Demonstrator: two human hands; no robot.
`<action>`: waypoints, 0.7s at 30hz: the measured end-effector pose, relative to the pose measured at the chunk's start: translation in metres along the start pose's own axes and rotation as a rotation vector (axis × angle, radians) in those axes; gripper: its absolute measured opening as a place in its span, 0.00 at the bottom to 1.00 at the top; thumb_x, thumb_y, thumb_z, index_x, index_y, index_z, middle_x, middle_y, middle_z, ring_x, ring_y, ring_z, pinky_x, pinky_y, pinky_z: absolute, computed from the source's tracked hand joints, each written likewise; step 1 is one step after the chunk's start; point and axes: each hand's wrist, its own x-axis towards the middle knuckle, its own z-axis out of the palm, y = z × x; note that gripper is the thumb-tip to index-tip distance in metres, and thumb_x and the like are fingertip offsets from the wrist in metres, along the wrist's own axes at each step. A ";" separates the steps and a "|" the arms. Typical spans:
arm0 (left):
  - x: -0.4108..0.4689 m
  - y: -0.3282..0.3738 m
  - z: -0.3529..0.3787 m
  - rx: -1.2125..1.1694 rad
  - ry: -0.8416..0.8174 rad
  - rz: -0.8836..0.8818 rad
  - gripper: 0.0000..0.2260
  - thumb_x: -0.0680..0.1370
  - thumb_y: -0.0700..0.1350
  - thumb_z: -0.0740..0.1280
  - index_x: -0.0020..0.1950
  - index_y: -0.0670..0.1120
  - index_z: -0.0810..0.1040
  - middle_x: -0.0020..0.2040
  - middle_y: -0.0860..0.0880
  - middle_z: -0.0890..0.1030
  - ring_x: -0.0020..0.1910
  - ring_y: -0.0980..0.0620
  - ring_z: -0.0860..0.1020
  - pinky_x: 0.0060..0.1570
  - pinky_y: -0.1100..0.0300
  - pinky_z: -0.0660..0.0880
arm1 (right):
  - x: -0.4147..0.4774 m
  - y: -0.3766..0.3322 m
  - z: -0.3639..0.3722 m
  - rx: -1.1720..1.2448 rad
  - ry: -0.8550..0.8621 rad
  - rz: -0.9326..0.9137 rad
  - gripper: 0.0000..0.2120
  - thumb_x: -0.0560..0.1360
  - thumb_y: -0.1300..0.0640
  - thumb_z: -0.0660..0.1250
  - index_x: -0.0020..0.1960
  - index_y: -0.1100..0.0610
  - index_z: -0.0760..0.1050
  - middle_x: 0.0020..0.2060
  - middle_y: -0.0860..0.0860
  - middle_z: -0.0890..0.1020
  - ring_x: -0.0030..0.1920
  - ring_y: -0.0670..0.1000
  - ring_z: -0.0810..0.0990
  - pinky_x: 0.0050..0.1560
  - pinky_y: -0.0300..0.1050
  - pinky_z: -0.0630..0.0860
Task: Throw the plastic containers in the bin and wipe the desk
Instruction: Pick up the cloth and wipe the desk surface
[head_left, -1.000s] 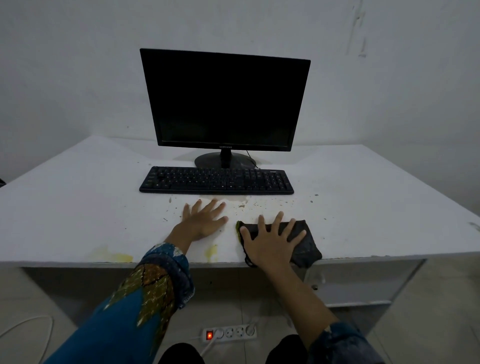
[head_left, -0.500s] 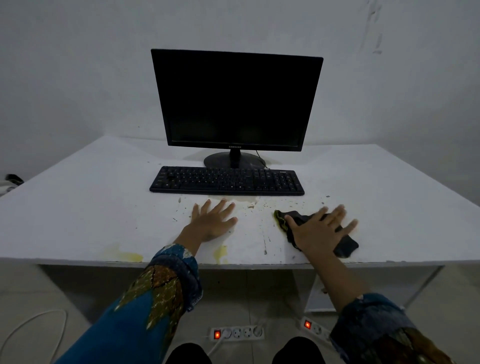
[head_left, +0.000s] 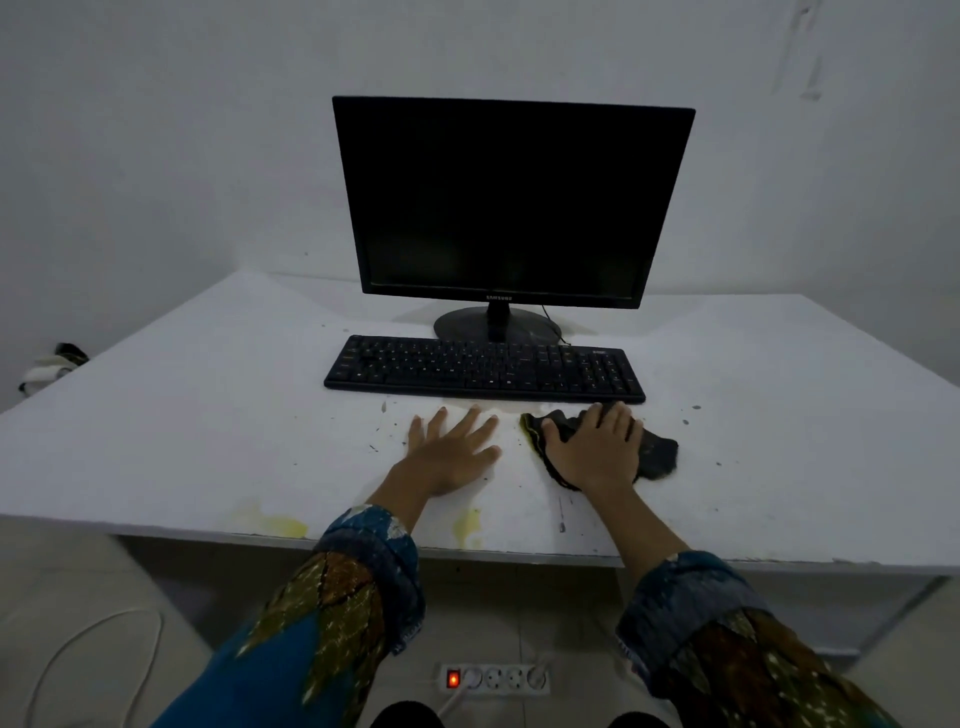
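Right hand (head_left: 592, 447) hides most of the cloth (head_left: 661, 453).

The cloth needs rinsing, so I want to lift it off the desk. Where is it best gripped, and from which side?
Probably the bunched right end of the cloth, which sticks out past the right hand pressing it flat. Come from above and from the right: the keyboard lies close behind it and the left hand rests to its left.
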 end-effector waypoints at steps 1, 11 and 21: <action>0.001 -0.001 -0.001 -0.004 -0.008 -0.004 0.24 0.81 0.60 0.43 0.76 0.60 0.41 0.78 0.56 0.37 0.77 0.43 0.37 0.73 0.40 0.35 | 0.001 -0.002 0.000 -0.006 -0.004 -0.040 0.38 0.78 0.36 0.45 0.78 0.61 0.47 0.77 0.62 0.48 0.78 0.58 0.45 0.76 0.54 0.40; -0.001 -0.004 -0.005 -0.024 -0.022 -0.007 0.22 0.83 0.55 0.42 0.77 0.58 0.42 0.78 0.54 0.38 0.77 0.43 0.39 0.73 0.41 0.36 | -0.032 0.008 0.000 0.035 -0.012 -0.289 0.28 0.81 0.44 0.46 0.78 0.53 0.51 0.78 0.52 0.51 0.78 0.51 0.47 0.76 0.51 0.41; -0.019 -0.031 -0.018 -0.117 0.007 0.076 0.24 0.83 0.54 0.48 0.78 0.49 0.51 0.79 0.51 0.48 0.78 0.46 0.48 0.75 0.50 0.46 | -0.089 0.039 -0.005 0.024 0.002 -0.279 0.25 0.81 0.45 0.46 0.77 0.48 0.51 0.78 0.51 0.51 0.78 0.53 0.46 0.76 0.53 0.41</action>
